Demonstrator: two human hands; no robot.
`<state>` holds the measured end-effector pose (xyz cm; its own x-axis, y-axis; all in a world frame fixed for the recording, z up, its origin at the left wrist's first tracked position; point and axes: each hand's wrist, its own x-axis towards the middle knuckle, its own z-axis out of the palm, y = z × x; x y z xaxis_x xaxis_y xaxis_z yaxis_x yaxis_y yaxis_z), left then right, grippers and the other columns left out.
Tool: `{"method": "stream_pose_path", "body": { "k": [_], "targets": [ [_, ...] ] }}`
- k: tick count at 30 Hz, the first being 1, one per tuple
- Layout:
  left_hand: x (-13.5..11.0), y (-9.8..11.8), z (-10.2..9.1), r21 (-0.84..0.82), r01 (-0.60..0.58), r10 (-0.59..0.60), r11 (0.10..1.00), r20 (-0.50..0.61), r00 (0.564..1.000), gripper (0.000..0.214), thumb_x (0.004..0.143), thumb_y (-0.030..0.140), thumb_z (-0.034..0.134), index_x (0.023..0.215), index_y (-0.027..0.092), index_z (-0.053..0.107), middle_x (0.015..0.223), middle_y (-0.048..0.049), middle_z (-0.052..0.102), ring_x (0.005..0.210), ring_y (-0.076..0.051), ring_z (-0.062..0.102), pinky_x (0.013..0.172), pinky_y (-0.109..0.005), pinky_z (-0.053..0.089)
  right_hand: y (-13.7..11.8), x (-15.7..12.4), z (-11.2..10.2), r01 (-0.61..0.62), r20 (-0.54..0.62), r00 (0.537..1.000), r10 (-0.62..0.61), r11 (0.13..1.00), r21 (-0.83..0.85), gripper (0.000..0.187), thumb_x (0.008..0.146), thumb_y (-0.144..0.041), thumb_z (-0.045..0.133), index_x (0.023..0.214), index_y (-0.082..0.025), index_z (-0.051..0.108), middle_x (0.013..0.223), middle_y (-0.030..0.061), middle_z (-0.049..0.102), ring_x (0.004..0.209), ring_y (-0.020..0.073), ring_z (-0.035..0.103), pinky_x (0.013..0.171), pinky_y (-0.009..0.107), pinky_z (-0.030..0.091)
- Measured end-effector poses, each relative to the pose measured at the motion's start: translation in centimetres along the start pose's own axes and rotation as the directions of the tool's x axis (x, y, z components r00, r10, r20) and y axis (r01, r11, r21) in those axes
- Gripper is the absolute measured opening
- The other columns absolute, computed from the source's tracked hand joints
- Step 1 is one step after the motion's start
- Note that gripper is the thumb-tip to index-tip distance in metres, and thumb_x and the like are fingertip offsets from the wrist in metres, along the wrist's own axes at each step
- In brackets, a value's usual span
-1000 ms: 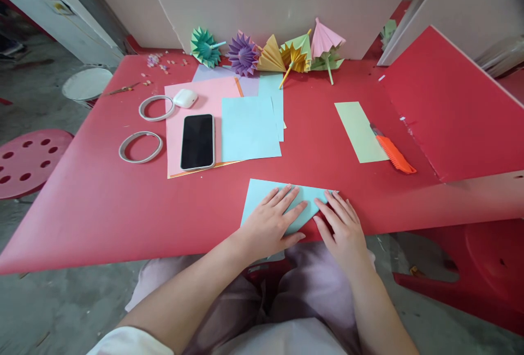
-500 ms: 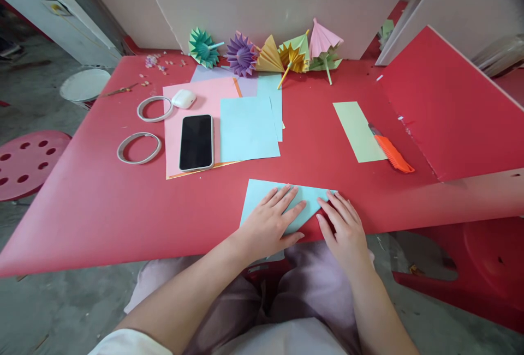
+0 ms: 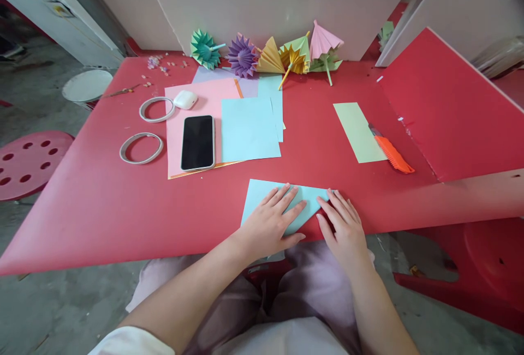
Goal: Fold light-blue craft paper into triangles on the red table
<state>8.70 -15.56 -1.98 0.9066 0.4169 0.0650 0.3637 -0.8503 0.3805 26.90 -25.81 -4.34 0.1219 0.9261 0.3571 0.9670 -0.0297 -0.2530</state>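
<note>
Blue paper [image 3: 257,198]: lower centre of frame, flat on red table [image 3: 196,218]; looks folded, light, thin, fairly crisp; probably slides if unpinned, creases easily.
My left hand [image 3: 272,216]: open, spread flat over paper's middle, good spot to pin it.
My right hand [image 3: 346,227]: loosely open, fingers bent, tips at right corner; I'd hold lightly there, hard pinching could dent it.

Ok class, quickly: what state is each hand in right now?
Left hand: open, fingers spread, lying on the light blue paper.
Right hand: open, fingers slightly bent, fingertips at the paper's right corner.
</note>
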Motion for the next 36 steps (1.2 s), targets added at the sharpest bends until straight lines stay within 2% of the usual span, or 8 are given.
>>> {"method": "stream_pose_path", "body": {
  "k": [8,19,36],
  "targets": [
    [0.0,-0.2,0.3,0.031,-0.011,0.012,0.999,-0.030,0.999,0.063,0.082,0.054,0.046,0.132,0.018,0.036,0.143,-0.0146,0.030,0.134,-0.030,0.017,0.107,-0.046,0.020,0.2,0.0,0.4,0.019,-0.038,0.999,-0.019,1.000,-0.015,0.035,0.086,-0.026,0.046,0.120,-0.022,0.053,0.131,0.0080,0.049,0.124,0.0231,0.042,0.101,0.044,0.035],
    [-0.3,-0.2,0.2,0.056,-0.024,0.027,0.998,-0.060,0.998,0.064,0.080,0.055,0.047,0.132,0.018,0.038,0.142,-0.0149,0.031,0.133,-0.030,0.021,0.107,-0.045,0.021,0.2,0.2,1.0,0.110,-0.073,0.990,-0.117,0.989,-0.094,0.033,0.088,-0.030,0.044,0.116,-0.019,0.056,0.127,0.0095,0.053,0.120,0.0231,0.046,0.099,0.043,0.037],
    [-0.3,-0.3,0.7,0.065,-0.023,0.029,0.998,-0.086,0.996,0.063,0.082,0.056,0.044,0.132,0.019,0.037,0.143,-0.0144,0.030,0.133,-0.030,0.023,0.107,-0.044,0.021,0.5,0.2,1.4,0.118,-0.099,0.987,-0.130,0.986,-0.116,0.031,0.087,-0.031,0.046,0.113,-0.019,0.058,0.122,0.0084,0.057,0.116,0.0240,0.049,0.096,0.043,0.038]
  ]
}}
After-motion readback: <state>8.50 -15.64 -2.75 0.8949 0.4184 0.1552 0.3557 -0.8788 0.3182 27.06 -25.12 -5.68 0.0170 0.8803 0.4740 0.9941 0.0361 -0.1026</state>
